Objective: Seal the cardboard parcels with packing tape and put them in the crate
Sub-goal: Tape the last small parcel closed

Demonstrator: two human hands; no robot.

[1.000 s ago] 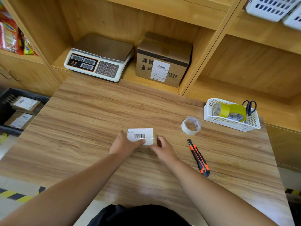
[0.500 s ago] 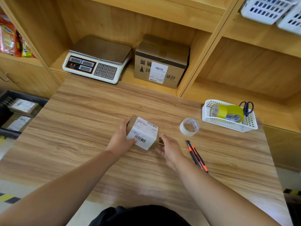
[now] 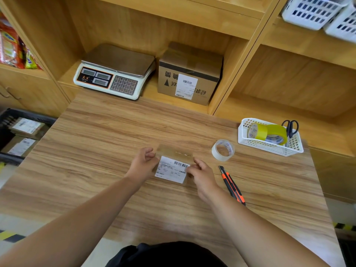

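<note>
A small cardboard parcel [image 3: 174, 162] stands on the wooden table [image 3: 96, 151], its white barcode label facing me and a strip of clear tape shining on its top. My left hand [image 3: 142, 164] grips its left side with curled fingers. My right hand [image 3: 202, 174] pinches its right edge. A roll of clear packing tape [image 3: 223, 150] lies to the right of the parcel. The black crate [image 3: 11, 132] sits low at the far left and holds labelled parcels.
An orange and black utility knife [image 3: 232, 185] lies right of my right hand. A white basket [image 3: 269, 146] holds yellow tape and scissors. On the shelf behind stand a weighing scale [image 3: 113, 74] and a larger labelled box [image 3: 189, 76].
The parcel has been turned over between my hands: its label faced up, then it was tilted, and now the label faces me with the taped side on top.
</note>
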